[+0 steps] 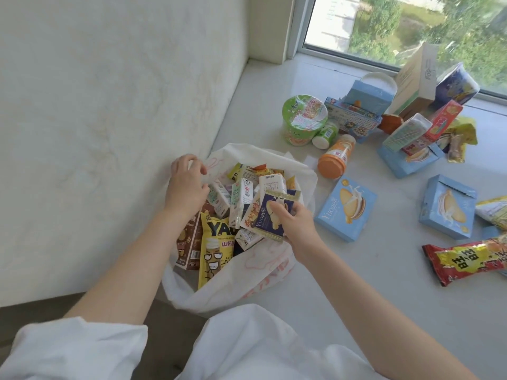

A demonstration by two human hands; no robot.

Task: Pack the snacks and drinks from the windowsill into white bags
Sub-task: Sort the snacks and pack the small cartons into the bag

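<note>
White sleeves (82, 349) are seen nearest the camera, with both bare forearms stretched forward over a white bag (247, 281) that stands open on the windowsill (356, 297), against the pale wall (109, 105). The bag's far-left rim is touched by the left hand (186, 185), whose fingers are loosely curled at the edge; whether the fabric is actually pinched cannot be told. A dark blue snack packet (270, 219) is gripped by the right hand (295, 218), thumb on its face, and is held over the bag's mouth, on top of what is already packed. Inside the bag, a yellow cartoon-faced pouch (215, 248), a brown packet (189, 242) and several small drink cartons (241, 198) are crowded together.

Just right of the bag, a light blue biscuit box (345, 209) is laid flat on the sill, and a red wrapped snack (463, 260) is seen further right. A second blue box (447, 207) is lying beyond that. An orange-capped bottle (336, 157) is lying on its side just behind the bag. Further back, a green noodle cup (304, 119) and a small green bottle (325, 135) are placed together, beside a jumble of more boxes (354, 116). A dark blue cup (456, 83) is tilted near the window (411, 28).
</note>
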